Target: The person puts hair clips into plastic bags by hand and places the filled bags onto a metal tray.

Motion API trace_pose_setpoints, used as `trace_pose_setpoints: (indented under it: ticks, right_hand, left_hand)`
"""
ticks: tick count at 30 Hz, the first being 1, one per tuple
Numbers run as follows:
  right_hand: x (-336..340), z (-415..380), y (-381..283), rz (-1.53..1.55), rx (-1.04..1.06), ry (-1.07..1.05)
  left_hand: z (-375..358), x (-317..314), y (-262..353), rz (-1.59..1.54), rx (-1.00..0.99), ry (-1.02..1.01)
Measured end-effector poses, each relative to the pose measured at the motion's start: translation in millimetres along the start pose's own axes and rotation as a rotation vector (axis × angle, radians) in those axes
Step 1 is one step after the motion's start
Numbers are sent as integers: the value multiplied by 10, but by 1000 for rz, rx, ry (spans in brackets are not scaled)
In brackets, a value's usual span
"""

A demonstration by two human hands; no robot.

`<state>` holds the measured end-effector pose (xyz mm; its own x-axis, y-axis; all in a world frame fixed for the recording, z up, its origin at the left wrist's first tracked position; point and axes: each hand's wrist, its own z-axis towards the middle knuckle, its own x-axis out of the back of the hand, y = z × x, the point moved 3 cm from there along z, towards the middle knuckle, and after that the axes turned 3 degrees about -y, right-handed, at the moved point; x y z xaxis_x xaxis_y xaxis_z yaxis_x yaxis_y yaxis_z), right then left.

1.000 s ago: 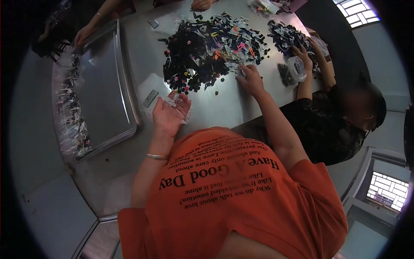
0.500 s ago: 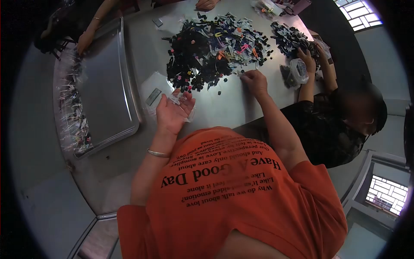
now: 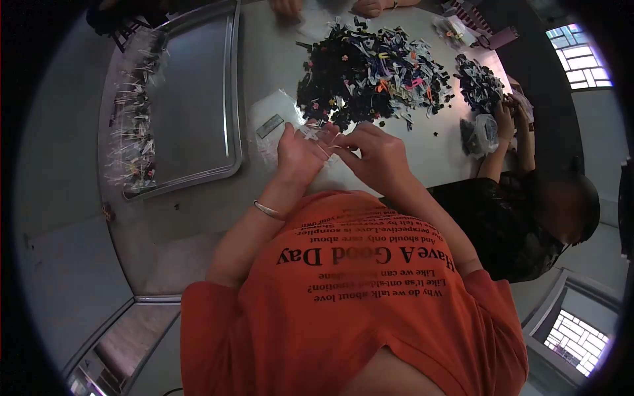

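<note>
My left hand (image 3: 298,158) is palm up, with several pale hair clips (image 3: 310,132) lying across its palm and fingers. My right hand (image 3: 380,158) is at the left hand's fingertips. Its thumb and forefinger pinch a thin pale hair clip (image 3: 335,146), partly hidden by the fingers. Just beyond both hands spreads a big heap of hair clips (image 3: 370,72), mostly black and white with some orange, pink and yellow. Beside my left hand, clear plastic bags (image 3: 261,148) lie on the table with a small greenish rectangular piece (image 3: 270,125) on top.
A large metal tray (image 3: 234,86) is at the left, with bagged clips (image 3: 135,125) along its far side. To the right, a co-worker's hands (image 3: 505,122) are at a smaller clip pile (image 3: 479,82), near a clear bag (image 3: 485,135). Another person's hand (image 3: 371,6) rests at the far edge.
My right hand has come from the heap's near edge over to my left hand. The view has shifted, and the arm over the tray has left it.
</note>
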<state>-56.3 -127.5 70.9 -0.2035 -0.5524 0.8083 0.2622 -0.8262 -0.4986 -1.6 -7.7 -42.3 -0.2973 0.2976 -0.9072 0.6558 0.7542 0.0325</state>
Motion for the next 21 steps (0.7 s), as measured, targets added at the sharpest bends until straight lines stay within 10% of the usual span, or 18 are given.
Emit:
trace_pose_setpoints:
  ticks: [11, 14, 21]
  right_hand:
    - [-278, 154, -178, 3, 100, -52]
    - [-91, 139, -21, 335, -95, 55]
    - [-371, -297, 1251, -1, -378, -86]
  left_hand:
    - [-94, -25, 60, 70, -98, -11]
    - [-112, -36, 113, -72, -78, -79]
    - [-126, 151, 288, -112, -55, -84]
